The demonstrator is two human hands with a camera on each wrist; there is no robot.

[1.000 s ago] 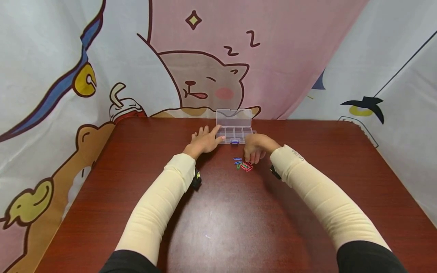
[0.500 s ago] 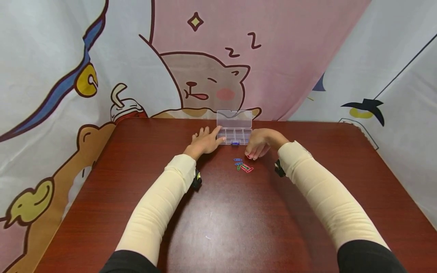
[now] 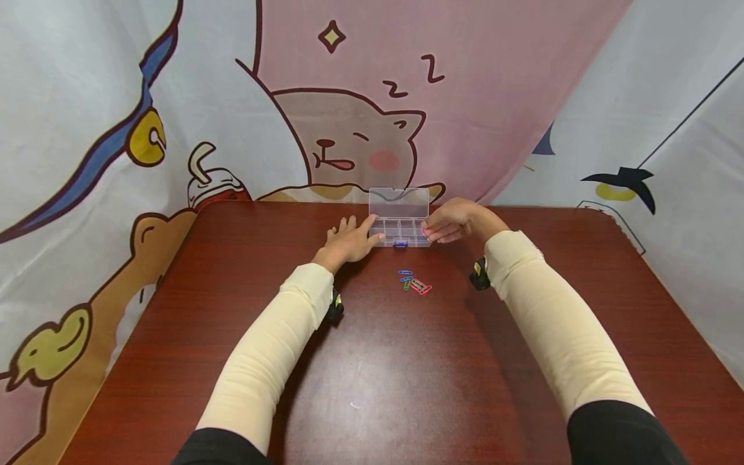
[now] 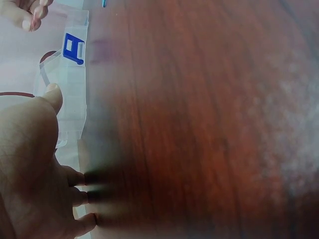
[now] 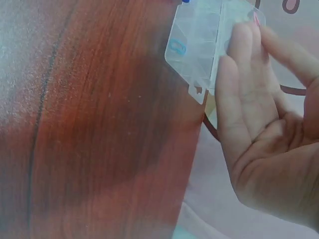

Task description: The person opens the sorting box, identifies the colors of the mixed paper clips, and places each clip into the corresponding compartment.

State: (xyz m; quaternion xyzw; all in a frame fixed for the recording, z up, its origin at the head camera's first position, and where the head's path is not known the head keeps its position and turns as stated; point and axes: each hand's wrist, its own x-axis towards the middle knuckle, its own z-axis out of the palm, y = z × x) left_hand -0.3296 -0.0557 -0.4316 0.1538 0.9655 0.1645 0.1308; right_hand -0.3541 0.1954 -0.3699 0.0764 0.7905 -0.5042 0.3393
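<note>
Head view: clear box between hands

Passage between sleeves, paper clips before box, raised lid behind; left fingers at its left edge

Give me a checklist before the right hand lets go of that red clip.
1. Lid open: ok, standing up at the back of the box.
2. Red paper clip in grip: ok, pinched by the right hand.
3. Left hand at the box's left end: ok; how firmly it steadies it, cannot tell.
4. Compartment contents: front right not empty, blue paper clip inside.
5. Clip directly over a compartment: cannot tell.
6. Table cleared: not ok, loose clips remain.
</note>
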